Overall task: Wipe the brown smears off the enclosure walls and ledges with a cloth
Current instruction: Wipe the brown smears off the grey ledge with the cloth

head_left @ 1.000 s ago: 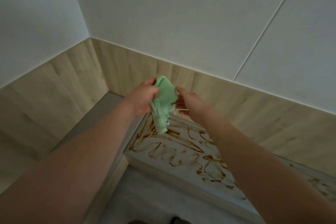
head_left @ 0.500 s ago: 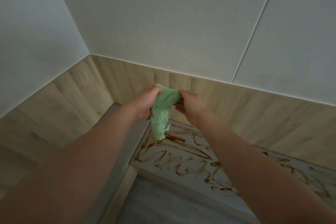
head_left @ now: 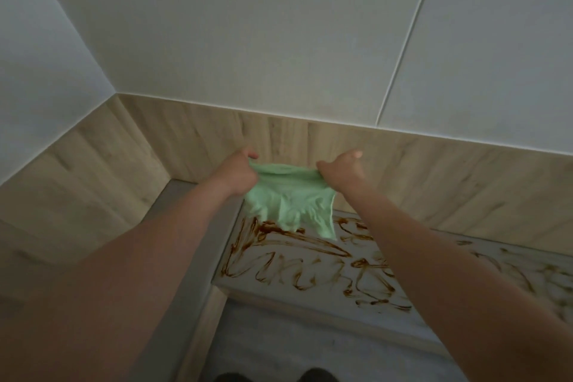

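Pale green soft cloth (head_left: 291, 205) hangs stretched between your two hands, up in the corner of the enclosure, with its lower edge hanging over the near end of the white ledge (head_left: 310, 304). You cannot tell whether it touches the ledge. Your left grip (head_left: 237, 175) is closed round the cloth's upper left corner, fingers curled on the bunched fabric. Your right grip (head_left: 341, 172) pinches the upper right corner, with one fingertip raised above it. You have one cloth and both hands on it. Brown looping smears (head_left: 297, 260) cover the top of that one white ledge and run off to the right, too tangled to count. One grey ledge (head_left: 198, 226) lies beside it on the left. The wood-look wall band (head_left: 192, 133) behind your hands shows no smear.
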Action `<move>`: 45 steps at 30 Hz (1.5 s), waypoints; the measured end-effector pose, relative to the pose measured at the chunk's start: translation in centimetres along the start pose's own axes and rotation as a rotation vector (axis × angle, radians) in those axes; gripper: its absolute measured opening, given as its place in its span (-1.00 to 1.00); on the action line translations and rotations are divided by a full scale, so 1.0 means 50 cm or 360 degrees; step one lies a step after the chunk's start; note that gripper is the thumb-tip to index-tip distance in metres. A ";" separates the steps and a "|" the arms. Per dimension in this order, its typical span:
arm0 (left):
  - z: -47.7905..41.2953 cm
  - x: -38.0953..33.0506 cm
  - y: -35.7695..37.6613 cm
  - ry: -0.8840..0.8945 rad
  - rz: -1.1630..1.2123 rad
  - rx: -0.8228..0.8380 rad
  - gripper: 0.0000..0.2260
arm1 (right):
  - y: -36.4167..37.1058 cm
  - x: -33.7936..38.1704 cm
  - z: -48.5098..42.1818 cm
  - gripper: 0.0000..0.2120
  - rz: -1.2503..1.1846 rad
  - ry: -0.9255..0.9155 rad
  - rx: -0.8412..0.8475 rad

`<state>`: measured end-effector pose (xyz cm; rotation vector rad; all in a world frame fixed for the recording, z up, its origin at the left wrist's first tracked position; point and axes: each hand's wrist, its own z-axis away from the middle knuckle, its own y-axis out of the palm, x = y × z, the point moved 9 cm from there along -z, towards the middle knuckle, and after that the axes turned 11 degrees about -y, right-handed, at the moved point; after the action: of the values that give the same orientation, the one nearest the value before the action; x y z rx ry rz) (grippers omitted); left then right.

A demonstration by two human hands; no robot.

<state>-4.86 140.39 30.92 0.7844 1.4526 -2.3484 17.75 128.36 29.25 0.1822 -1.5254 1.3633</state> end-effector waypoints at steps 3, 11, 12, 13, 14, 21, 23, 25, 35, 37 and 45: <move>-0.039 0.049 -0.019 0.0082 -0.0239 -0.0033 -0.66 | 0.050 -0.002 0.013 -0.35 -0.0295 -0.0137 0.0065; -0.178 0.246 -0.060 0.0159 -0.0239 0.0156 -0.73 | 0.264 -0.011 -0.003 -0.80 0.0324 -0.0193 0.0265; -0.193 0.270 -0.046 0.0159 -0.0202 0.0224 -0.75 | 0.291 -0.020 -0.008 -0.74 0.0362 -0.0184 0.0268; -0.209 0.304 -0.022 0.0131 -0.0145 0.0311 -0.78 | 0.330 -0.029 -0.012 -0.71 0.0350 -0.0185 0.0278; -0.222 0.337 0.003 0.0076 -0.0101 0.0392 -0.83 | 0.366 -0.039 -0.013 -0.73 0.0293 -0.0182 0.0294; -0.319 0.613 0.219 -0.0241 -0.0073 0.0489 -0.86 | 0.660 -0.228 -0.024 -0.90 0.0033 -0.0041 0.0618; -0.346 0.692 0.291 -0.0293 -0.0090 0.0461 -0.80 | 0.737 -0.307 -0.028 -0.92 0.0027 0.0032 0.0651; -0.394 0.776 0.371 -0.0381 -0.0077 0.0425 -0.81 | 0.816 -0.389 -0.052 -0.86 0.0040 0.0076 0.0659; -0.500 0.919 0.710 0.0313 -0.0565 0.0093 -0.58 | 1.172 -0.567 -0.133 -0.55 0.0840 -0.0853 0.0640; -0.488 0.955 0.778 0.0333 -0.0777 0.0188 -0.42 | 1.220 -0.602 -0.123 -0.46 0.0940 -0.0924 0.0682; -0.589 0.953 0.795 0.0518 -0.1115 0.0084 -0.31 | 1.234 -0.618 -0.209 -0.36 0.1115 -0.1131 0.0628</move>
<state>-15.33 150.69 -36.18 0.7889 2.0790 -2.8603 -4.50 142.73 -35.34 0.4415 -1.9780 2.3327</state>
